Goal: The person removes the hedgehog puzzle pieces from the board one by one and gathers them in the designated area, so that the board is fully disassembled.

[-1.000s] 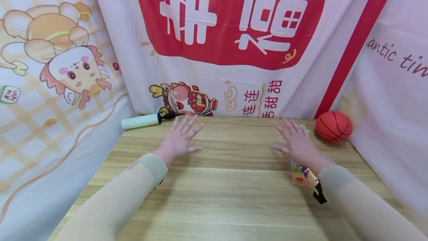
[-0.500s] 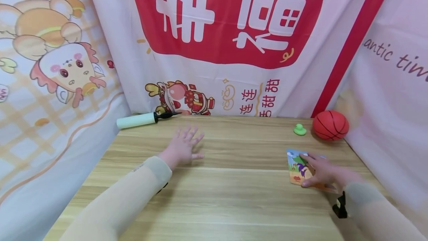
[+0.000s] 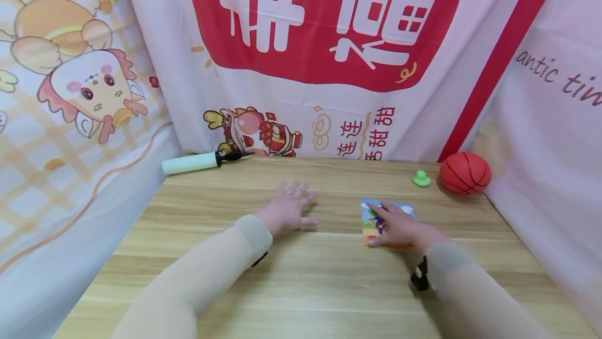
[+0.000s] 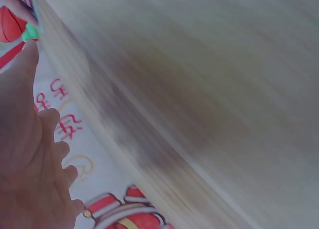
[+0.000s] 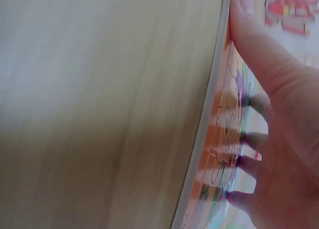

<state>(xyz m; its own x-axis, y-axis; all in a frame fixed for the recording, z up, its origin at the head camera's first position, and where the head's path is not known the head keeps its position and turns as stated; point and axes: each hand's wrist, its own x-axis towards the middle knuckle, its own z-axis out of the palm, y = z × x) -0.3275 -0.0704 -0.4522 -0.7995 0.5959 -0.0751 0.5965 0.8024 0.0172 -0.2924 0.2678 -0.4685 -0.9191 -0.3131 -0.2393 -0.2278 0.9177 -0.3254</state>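
A flat, colourful picture puzzle board point(image 3: 368, 221) lies on the wooden table right of its middle. My right hand point(image 3: 397, 228) is spread over it and covers much of its picture. In the right wrist view, the fingertips point(image 5: 242, 201) touch the board's printed face point(image 5: 219, 154), and the thumb reaches toward one edge. Thin curved lines run across that face. My left hand point(image 3: 286, 208) hovers over the table to the left of the board, fingers spread, with nothing in it. The left wrist view shows its thumb and fingertips point(image 4: 70, 174) apart from any thing.
A green rubber duck point(image 3: 421, 178) stands at the back right, beside a red toy basketball point(image 3: 465, 173). Along the back left edge lies a pale green hand pump point(image 3: 190, 163) with a black nozzle. Printed cloths point(image 3: 305, 93) hang behind the table and at both sides.
My right hand came down onto the puzzle board, and the board slid left with it toward the table's middle. My left hand moved right, still spread. The duck came into full view.
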